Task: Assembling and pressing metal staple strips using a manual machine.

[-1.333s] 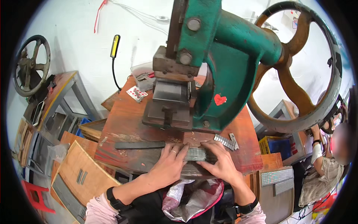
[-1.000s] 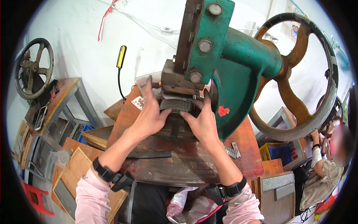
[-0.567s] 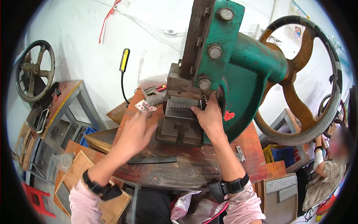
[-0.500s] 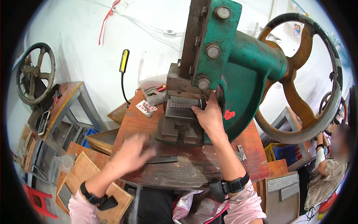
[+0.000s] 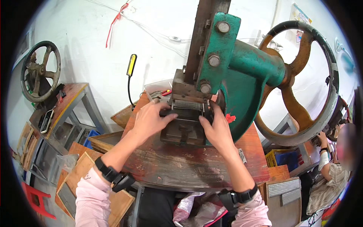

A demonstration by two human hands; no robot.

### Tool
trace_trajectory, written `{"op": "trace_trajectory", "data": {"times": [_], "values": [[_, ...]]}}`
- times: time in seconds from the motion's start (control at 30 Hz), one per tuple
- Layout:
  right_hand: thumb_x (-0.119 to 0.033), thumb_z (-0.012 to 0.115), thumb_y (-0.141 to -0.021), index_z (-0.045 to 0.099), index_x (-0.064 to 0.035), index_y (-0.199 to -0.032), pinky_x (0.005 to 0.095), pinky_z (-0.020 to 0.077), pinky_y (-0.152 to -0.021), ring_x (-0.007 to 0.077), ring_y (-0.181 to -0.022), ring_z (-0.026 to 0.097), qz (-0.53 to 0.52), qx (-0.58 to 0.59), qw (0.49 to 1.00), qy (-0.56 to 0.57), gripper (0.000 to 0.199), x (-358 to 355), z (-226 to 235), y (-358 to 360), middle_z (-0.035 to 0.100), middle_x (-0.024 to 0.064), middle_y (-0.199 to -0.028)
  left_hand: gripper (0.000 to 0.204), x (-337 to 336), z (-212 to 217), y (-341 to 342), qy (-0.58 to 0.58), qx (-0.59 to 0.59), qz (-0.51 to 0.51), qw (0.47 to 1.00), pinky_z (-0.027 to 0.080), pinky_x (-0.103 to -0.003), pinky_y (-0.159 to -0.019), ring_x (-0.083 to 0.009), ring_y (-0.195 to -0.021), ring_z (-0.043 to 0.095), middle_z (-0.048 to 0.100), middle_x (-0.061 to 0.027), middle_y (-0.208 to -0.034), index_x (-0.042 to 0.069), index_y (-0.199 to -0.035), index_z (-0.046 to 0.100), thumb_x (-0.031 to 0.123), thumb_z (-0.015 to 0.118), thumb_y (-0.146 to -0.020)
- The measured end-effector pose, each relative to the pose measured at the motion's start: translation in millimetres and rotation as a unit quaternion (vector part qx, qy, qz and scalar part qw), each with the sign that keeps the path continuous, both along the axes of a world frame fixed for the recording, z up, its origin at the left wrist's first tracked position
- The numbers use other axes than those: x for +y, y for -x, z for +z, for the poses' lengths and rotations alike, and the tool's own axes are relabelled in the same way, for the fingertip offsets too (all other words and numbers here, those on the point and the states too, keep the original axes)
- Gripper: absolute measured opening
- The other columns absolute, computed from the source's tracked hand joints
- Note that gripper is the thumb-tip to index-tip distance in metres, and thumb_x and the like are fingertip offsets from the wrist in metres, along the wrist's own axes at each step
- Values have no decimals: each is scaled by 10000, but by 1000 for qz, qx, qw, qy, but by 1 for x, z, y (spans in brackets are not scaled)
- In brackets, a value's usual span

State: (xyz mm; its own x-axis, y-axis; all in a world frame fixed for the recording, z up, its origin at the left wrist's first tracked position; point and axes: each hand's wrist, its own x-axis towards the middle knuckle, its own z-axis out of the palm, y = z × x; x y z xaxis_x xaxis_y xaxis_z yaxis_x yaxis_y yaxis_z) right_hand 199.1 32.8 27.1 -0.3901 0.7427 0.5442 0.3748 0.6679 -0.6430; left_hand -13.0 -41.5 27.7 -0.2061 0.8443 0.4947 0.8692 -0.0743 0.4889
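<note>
A green hand press (image 5: pixel 242 83) stands on the wooden table, its ram lowered over a stack of thin grey metal strips (image 5: pixel 188 104). In front of the strips, a dark flat bar (image 5: pixel 185 114) lies across the press's steel base (image 5: pixel 177 132). My left hand (image 5: pixel 149 119) closes on the bar's left end, thumb in front and fingers partly hidden behind. My right hand (image 5: pixel 218 128) is closed round the right side of the metal block beneath the ram, with its thumb at the front corner near the bar's right end. Its fingertips are partly hidden.
A large handwheel (image 5: pixel 298 75) rises at the right of the press. Behind the press are a clear bin of small parts (image 5: pixel 155 87) and a gooseneck lamp (image 5: pixel 131 70). Wooden trays (image 5: pixel 85 170) lie at the lower left. A tray of grey strips (image 5: pixel 283 189) and another person (image 5: pixel 331 178) are at the right.
My left hand has moved up and right from above the table to the press. The dark bar has left the tabletop and is now at the base. My right hand stays beside the block.
</note>
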Motion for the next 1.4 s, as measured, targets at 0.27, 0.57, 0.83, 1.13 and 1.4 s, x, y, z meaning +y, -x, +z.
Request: {"op": "trace_trajectory", "data": {"times": [0.27, 0.57, 0.83, 1.13, 1.4], "values": [[-89, 652, -836, 455, 23, -1292, 385, 471, -909, 367, -1123, 546, 27, -100, 993, -52, 509, -54, 48, -105, 527, 239, -1242, 544, 16, 3, -13, 127, 65, 73, 987, 286, -604, -998, -429, -1299, 332, 511, -214, -1293, 52, -1244, 579, 449, 597, -873], [56, 587, -841, 572, 8, -1193, 338, 462, -946, 246, -1145, 563, -91, -58, 961, -256, 355, -78, 124, -168, 575, 149, -1228, 485, 22, -3, -14, 154, 38, 56, 986, 258, -656, -1002, -456, -1295, 316, 450, -219, -1352, 118, -1290, 567, 399, 576, -895], [-262, 611, -911, 500, -48, -1306, 339, 476, -911, 252, -1079, 592, -431, -188, 673, -571, 463, -4, 236, -212, 551, 175, -1243, 550, 20, 8, -4, 169, 27, 48, 984, 210, -678, -1019, -480, -1339, 247, 405, -236, -1394, 224, -1325, 550, 496, 607, -850], [-472, 677, -799, 538, -60, -860, 172, 369, -346, 24, -424, 447, -282, -153, 946, -43, 439, 66, 352, -197, 497, -38, -605, 876, 31, -1, -8, 172, -51, 77, 981, 206, -618, -1056, -472, -1314, 267, 395, -299, -1346, -34, -1381, 369, 486, 718, -768], [-325, 602, -904, 579, 46, -1117, 249, 452, -701, 136, -726, 544, -409, 106, 886, -191, 428, -44, 163, -144, 602, 86, -916, 1014, 29, -34, -13, -24, -490, -24, 871, 420, -360, -982, -316, -1182, 460, 394, -287, -1255, -179, -1284, 157, 297, 832, -696]]}}
